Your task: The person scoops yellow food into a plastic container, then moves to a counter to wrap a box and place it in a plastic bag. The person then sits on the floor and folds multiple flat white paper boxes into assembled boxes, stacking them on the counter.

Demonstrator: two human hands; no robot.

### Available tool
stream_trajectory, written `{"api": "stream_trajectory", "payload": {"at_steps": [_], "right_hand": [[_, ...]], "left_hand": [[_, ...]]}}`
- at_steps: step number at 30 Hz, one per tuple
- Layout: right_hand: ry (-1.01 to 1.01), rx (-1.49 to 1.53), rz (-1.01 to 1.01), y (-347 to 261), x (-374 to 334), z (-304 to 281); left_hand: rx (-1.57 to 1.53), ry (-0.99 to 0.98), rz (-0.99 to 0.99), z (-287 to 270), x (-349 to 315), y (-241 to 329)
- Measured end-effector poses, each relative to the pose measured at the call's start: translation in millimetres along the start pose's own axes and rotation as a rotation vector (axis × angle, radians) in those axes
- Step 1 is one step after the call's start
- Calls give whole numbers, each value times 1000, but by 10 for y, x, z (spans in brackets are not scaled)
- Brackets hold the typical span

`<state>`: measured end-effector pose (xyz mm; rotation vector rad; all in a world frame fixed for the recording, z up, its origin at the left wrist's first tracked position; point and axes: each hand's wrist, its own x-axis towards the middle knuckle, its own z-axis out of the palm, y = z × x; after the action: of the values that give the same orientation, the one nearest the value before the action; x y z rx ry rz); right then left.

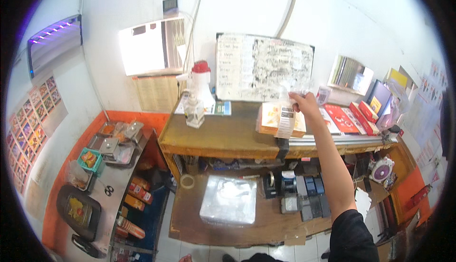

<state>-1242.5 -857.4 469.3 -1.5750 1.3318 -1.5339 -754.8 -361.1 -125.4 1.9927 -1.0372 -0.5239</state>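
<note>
My right hand (306, 104) reaches forward over the upper counter, its fingers closed in a pinch on the gathered top of a see-through plastic bag (287, 91). Inside or behind the plastic is a yellow and orange box (269, 115), resting on the counter. A long white printed slip (286, 123) hangs down over the box's front, below my fingers. At the bottom edge only a bit of my left hand (185, 258) shows, low and away from the counter; its fingers are mostly cut off.
On the upper counter (218, 136) stand a white pump bottle (194, 112) and a red-and-white megaphone (201, 84). The lower shelf holds a silver box (229, 200), a tape roll (187, 181) and several phones. At left, a steel table carries trays, a green basket (90, 159) and scissors (109, 190).
</note>
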Motion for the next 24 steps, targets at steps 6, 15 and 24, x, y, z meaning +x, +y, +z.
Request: {"api": "stream_trajectory", "payload": {"at_steps": [6, 15, 24], "right_hand": [[130, -151, 47, 1114, 721, -319], [-403, 8, -7, 1192, -1744, -1409], [-1131, -826, 967, 3517, -6527, -3868]], "left_hand": [[-227, -65, -46, 100, 36, 575], [90, -940, -60, 540, -269, 711], [490, -1633, -114, 2640, -1741, 1805]]}}
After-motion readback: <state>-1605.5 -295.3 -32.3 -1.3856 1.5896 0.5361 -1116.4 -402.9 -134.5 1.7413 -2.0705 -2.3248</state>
